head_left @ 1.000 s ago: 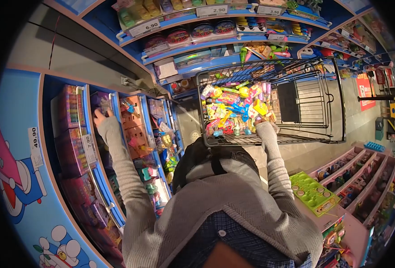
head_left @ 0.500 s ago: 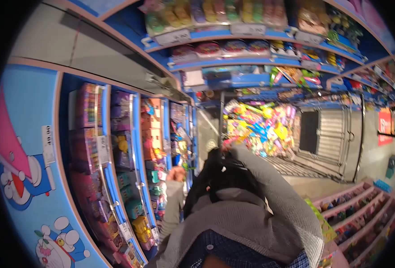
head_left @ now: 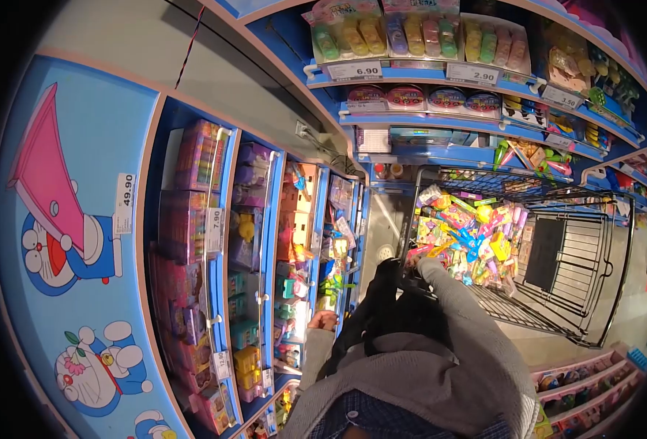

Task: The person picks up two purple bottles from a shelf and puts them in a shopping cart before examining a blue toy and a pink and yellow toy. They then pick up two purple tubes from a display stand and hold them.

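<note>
heap of bright little packets is filling the near-left part of the wire cart, and i am reading this moment as a handling step at the cart's edge. the right grip is hovering or resting at the near rim, beside the packets; i am not managing to tell whether its fingers are standing apart, coming together or clamping on anything. the left grip is hanging lower, just beside the side shelves, its fingers seeming loosely curled (at this size, i am only guessing at the curl), and whether it is holding something is staying beyond what i am seeing.

from this pose, any reach by the right grip would be calling for lifting over the rim wires rather than dragging through them, and any reach by the left grip would be calling for a path around the blue shelf edges and their rails. loose packets are lying at many angles, so a careless pinch would be risking a slide.

a dark panel is standing across the cart, beyond the packets. the far shelves are rising behind, holding bagged and boxed goods, while pink bins are spreading at lower right. dark clothing is crowding the cart's near corner, narrowing the room between the two grips.
</note>
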